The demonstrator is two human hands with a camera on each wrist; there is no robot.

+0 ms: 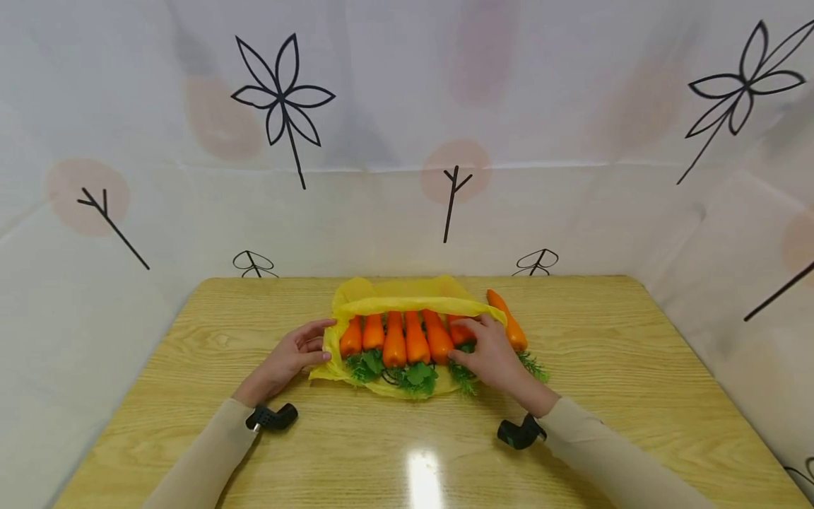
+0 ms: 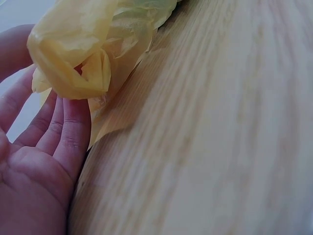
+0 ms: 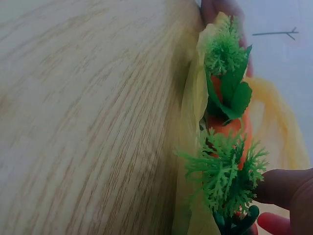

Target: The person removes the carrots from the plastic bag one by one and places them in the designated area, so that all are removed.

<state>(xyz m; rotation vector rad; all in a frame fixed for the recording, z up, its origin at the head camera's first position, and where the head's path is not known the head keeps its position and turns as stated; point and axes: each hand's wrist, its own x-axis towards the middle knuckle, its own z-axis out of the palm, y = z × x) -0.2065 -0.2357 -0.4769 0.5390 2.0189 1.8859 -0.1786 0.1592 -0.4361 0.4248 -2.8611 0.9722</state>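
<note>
Several orange carrots (image 1: 394,341) with leafy green tops lie side by side in a yellow plastic bag (image 1: 407,304), tops toward me. My left hand (image 1: 294,353) touches the bag's left edge, thumb and forefinger spread apart; in the left wrist view its loosely extended fingers (image 2: 73,127) meet the crumpled yellow plastic (image 2: 73,54), their tips partly hidden. The right hand (image 1: 492,350) holds the rightmost carrot in the bag (image 1: 459,331) between thumb and fingers. From the right wrist, a thumb (image 3: 281,188) shows beside frilly green leaves (image 3: 220,171).
Outside the bag, just beyond my right hand, lies another carrot (image 1: 507,318), its green leaves (image 1: 533,366) toward me. Everything rests on a wooden table (image 1: 356,452). Behind it hangs a pale cloth (image 1: 381,212) with drawn flowers.
</note>
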